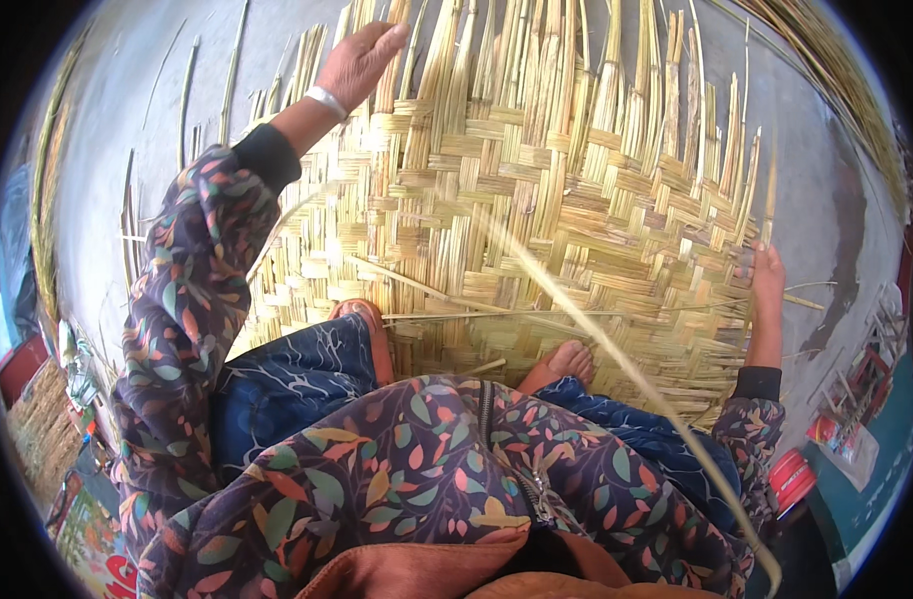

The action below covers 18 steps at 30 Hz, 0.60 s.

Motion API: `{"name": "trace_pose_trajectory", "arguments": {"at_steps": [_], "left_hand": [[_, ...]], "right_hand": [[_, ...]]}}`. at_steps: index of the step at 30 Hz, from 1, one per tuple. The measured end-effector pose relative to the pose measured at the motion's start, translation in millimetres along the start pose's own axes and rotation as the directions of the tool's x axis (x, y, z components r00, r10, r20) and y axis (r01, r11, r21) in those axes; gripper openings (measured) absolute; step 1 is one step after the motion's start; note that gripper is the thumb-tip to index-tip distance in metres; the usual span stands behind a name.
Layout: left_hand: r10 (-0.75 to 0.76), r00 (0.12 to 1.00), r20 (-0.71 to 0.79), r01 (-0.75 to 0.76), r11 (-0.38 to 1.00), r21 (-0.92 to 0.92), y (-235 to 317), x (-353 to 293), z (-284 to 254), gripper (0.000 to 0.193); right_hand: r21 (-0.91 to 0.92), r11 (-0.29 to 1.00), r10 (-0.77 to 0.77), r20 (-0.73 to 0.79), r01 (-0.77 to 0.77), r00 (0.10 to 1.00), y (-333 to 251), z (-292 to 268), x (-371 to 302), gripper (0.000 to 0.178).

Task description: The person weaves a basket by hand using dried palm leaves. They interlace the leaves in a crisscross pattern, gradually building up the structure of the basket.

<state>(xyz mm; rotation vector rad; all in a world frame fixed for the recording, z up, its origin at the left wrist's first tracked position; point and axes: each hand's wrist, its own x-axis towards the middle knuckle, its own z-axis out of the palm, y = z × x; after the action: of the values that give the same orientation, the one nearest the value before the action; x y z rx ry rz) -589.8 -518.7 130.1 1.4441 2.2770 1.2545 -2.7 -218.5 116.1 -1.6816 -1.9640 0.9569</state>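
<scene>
A half-woven mat (516,200) of flat yellow-green reed strips spreads over the floor in front of me, loose strip ends fanning out along its far side. At its far left, my left hand (361,65), with a silver bracelet at the wrist, is closed at the upright reed strips (385,90) and seems to grip one. My right hand (766,275) is at the mat's right edge, slightly blurred, its fingers closed around a thin upright reed strip (772,195). A long, blurred strip (616,349) slants across the view from the mat's middle to the lower right.
My feet (566,364) rest on the mat's near part, among loose strips (426,290). Bundles of long reeds lie at the far right (841,80) and far left (47,190) on the grey floor (97,150). A red round object (793,479) stands at the lower right.
</scene>
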Motion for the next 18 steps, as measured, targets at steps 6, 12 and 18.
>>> {"name": "trace_pose_trajectory", "arguments": {"at_steps": [6, 12, 18], "left_hand": [[0.035, 0.809, 0.587, 0.061, 0.988, -0.143, 41, -88, 13, 0.084], [-0.005, 0.051, 0.999, 0.442, 0.897, -0.018, 86, -176, -5, 0.055], [-0.194, 0.351, 0.916, -0.359, 0.876, 0.323, 44, -143, -4, 0.022]], "right_hand": [[-0.042, 0.998, -0.053, 0.051, 0.055, 0.997, 8, 9, -21, 0.032], [-0.167, 0.982, -0.067, 0.118, 0.086, 0.991, 25, 20, -22, 0.032], [-0.450, 0.852, -0.174, 0.239, 0.268, 0.955, -19, 41, -38, 0.028]]}}
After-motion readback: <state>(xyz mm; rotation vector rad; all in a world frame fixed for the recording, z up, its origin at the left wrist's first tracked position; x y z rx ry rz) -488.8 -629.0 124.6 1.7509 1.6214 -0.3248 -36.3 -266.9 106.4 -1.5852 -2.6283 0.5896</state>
